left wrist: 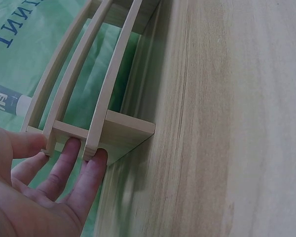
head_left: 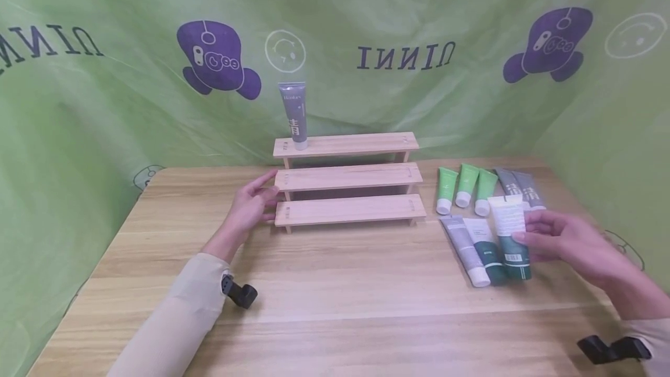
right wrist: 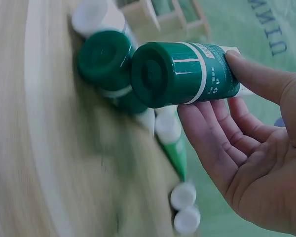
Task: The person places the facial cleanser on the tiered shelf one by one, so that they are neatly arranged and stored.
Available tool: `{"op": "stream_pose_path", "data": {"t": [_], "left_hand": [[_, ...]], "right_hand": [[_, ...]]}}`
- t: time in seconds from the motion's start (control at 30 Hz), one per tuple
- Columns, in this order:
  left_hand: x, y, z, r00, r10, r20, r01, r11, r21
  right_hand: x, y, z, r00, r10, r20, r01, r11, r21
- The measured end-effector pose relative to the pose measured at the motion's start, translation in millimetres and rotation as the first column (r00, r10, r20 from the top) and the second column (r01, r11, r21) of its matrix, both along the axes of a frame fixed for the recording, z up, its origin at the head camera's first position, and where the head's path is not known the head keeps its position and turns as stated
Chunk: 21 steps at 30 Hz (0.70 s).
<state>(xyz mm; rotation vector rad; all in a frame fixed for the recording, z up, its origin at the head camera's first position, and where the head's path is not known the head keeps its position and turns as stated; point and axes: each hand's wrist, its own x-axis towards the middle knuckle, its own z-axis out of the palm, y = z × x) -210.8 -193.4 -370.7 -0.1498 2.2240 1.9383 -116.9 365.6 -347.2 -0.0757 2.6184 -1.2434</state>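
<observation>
My right hand (head_left: 581, 243) holds a white and dark green squeeze tube (head_left: 509, 220) between thumb and fingers. In the right wrist view the green cap (right wrist: 150, 74) of this tube points away from the palm. A similar green-and-white tube (head_left: 487, 246) and a grey tube with a white cap (head_left: 463, 249) lie just left of it. My left hand (head_left: 247, 205) grips the left end of a three-step wooden rack (head_left: 348, 178). In the left wrist view its thumb (left wrist: 27, 144) is at the middle plank's end, with fingers around the planks. One grey-blue tube (head_left: 295, 115) stands cap down on the top step.
Behind the held tube, three small green tubes (head_left: 467, 185) with white caps lie beside the rack's right side. Two grey tubes (head_left: 518, 185) lie farther right. A wood-grain table (head_left: 335, 307) carries everything, with a printed green cloth (head_left: 335, 16) hanging behind.
</observation>
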Motion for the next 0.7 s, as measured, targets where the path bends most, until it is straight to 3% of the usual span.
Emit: {"op": "stream_pose_path", "data": {"t": [0.13,0.27,0.7], "left_hand": [[0.9,0.5,0.1,1.0,-0.002,-0.001,0.002,1.0,-0.006],[0.7,0.7,-0.1,1.0,0.0,0.003,0.0,1.0,-0.008],[1.6,-0.3,0.0,1.0,0.006,-0.004,-0.006,1.0,-0.016]], "right_hand": [[-0.3,-18.4,7.5,1.0,0.004,-0.023,-0.005,1.0,-0.024],[-2.6,-38.2,10.9,0.999,0.008,-0.054,-0.014,0.993,-0.115],[-22.0,-100.3,25.9,0.994,0.002,-0.111,-0.026,0.976,-0.215]]}}
